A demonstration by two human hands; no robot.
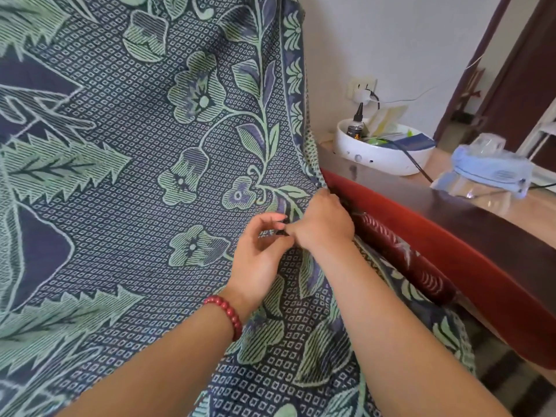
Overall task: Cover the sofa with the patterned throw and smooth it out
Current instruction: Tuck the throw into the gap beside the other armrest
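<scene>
Head view: the patterned throw, dark blue with pale green flowers and leaves, hangs down the back of the sofa and spreads over its seat, filling the left and middle of the picture. Its bordered right edge falls beside the red wooden armrest, where a strip of red patterned upholstery is uncovered.

The right hand is at that edge, knuckles up, its grip closed on the throw with the fingertips hidden in the gathered cloth against the armrest. The left hand, with a red bead bracelet at the wrist, is just beside it, palm turned up and fingers loosely curled, touching the right thumb. It may be pinching a small fold, but I cannot tell.

Past the armrest is a counter carrying a white tub with a small black-capped bottle and papers, and a blurred blue and clear object. A wall socket is above the tub, and a dark door is at far right.
</scene>
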